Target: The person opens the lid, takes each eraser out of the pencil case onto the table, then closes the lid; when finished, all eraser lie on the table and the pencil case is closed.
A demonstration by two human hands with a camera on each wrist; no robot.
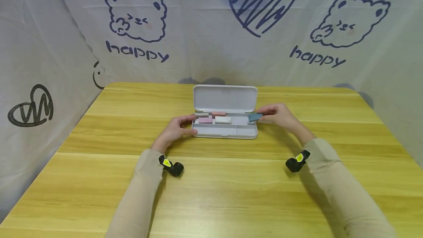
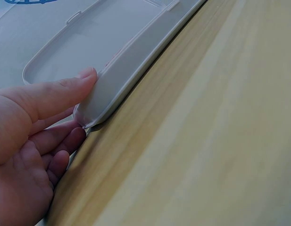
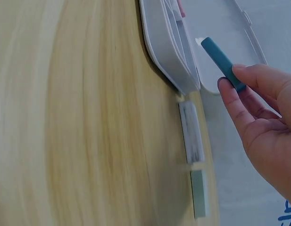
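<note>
A white pencil case (image 1: 228, 132) lies on the table with its lid (image 1: 225, 98) raised at the back. My left hand (image 1: 176, 129) holds the case by its left end, thumb (image 2: 84, 87) on the front wall and the other fingers round the corner. Between the thumb and fingers of my right hand (image 1: 279, 116) is a blue-green eraser (image 3: 224, 63), pinched at one end over the right part of the case. Inside sit a lilac eraser (image 1: 205, 120), a white eraser (image 1: 223, 120), a coral eraser (image 1: 219, 114) and a greyish one (image 1: 202, 115).
In the right wrist view, a marbled grey block (image 3: 191, 132) and a pale green block (image 3: 199, 194) lie on the table beyond the case's right end. A divider splits the case's narrow front tray. A printed cloth (image 1: 205, 47) hangs behind the wooden table (image 1: 224, 190).
</note>
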